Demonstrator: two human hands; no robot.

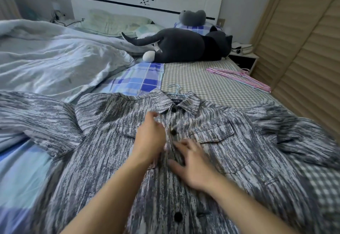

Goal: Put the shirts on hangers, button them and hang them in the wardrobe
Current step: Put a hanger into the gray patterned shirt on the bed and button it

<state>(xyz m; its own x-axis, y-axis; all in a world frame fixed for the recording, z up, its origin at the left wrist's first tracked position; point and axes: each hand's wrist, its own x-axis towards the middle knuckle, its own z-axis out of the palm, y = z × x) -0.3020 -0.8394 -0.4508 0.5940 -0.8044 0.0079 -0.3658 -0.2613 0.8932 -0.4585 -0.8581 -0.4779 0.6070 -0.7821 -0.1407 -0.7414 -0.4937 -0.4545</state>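
shirt (230,151) flat on bed | left hand (150,138) pinches placket | right hand (191,162) spread, pressing shirt

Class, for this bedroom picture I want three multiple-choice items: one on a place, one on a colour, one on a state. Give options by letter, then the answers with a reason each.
1. Where do the spare hangers lie?
A. on the checked sheet near the wardrobe doors
B. on the pillow
C. on the plush cat

2. What colour are most of the spare hangers?
A. black
B. pink
C. green

3. In what state is the grey shirt?
A. folded in a pile
B. hanging in the wardrobe
C. spread flat on the bed with a hanger hook at its collar

Answers: 1 A, they rest on the checked sheet beside the slatted wardrobe doors. 2 B, the bundle looks mainly pink. 3 C, it lies open-armed on the bed, with the left hand and right hand at its button strip.
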